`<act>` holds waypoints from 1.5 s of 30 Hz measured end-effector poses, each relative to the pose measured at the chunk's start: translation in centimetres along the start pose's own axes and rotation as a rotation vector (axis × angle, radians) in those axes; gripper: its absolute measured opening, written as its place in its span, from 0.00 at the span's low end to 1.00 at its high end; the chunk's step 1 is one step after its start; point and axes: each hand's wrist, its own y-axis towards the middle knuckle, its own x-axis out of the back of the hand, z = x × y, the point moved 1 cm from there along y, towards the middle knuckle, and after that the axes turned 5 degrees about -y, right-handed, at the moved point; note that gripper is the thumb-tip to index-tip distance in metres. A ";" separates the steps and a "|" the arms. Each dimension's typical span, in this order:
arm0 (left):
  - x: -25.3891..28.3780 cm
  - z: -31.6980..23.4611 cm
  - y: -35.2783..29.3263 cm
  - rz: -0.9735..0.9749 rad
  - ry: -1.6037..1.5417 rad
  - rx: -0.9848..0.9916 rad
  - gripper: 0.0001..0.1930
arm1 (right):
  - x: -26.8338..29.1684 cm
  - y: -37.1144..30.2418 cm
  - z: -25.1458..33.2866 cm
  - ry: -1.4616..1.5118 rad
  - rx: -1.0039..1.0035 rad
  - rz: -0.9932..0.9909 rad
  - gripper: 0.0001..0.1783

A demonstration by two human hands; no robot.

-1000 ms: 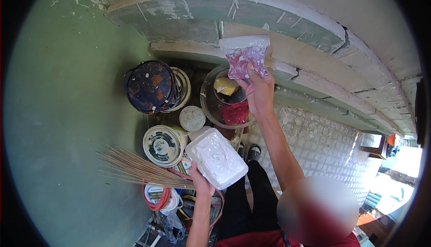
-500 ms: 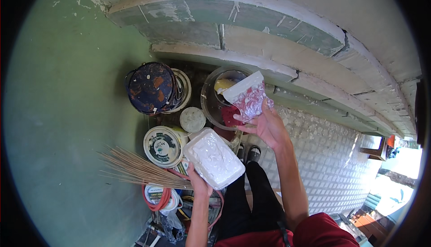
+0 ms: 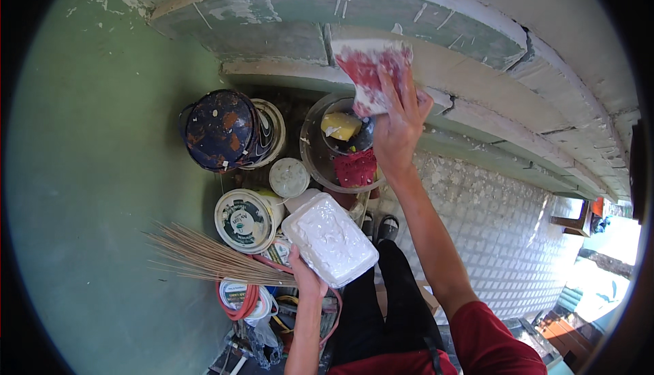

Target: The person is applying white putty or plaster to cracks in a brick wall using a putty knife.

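The right hand (image 3: 400, 126) grips a white-smeared red spreader (image 3: 368, 68) at one o'clock in the view; the left hand (image 3: 308, 276) clasps a tray (image 3: 354, 271) of white paste (image 3: 328, 235) at six o'clock.

Half a second ago the right hand (image 3: 403, 124) was lower, tilting the red-and-white spreader (image 3: 361, 68) over the clear basin (image 3: 308, 147); now it has swung up, with the spreader in front of the ledge (image 3: 436, 102) in view. The palm has turned away, so its back shows and the fingers (image 3: 408, 94) lie over the spreader's face, now blurred. The yellow sponge (image 3: 340, 127) and red cloth (image 3: 355, 168) in the basin are less covered. The white-filled tray (image 3: 327, 239) has moved slightly right. A red sleeve (image 3: 490, 341) has replaced a second-old blurred patch
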 end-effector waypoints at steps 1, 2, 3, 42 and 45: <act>0.2 0.1 0.0 -0.001 0.003 0.002 0.29 | -0.8 0.0 0.1 0.028 0.002 -0.050 0.38; 0.4 0.1 -0.2 -0.008 -0.002 0.013 0.29 | -1.5 0.1 0.2 0.027 -0.001 -0.050 0.38; 0.6 0.1 -0.2 -0.015 -0.007 0.020 0.28 | -2.1 0.1 0.3 0.032 0.010 -0.110 0.38; 2.7 -0.5 -0.4 -0.044 0.018 0.018 0.31 | -9.9 -2.3 -3.6 -0.064 -0.108 -0.191 0.36; 2.2 -0.8 -1.0 -0.043 0.027 -0.024 0.31 | -8.2 -4.2 -2.3 -0.048 -0.139 -0.112 0.37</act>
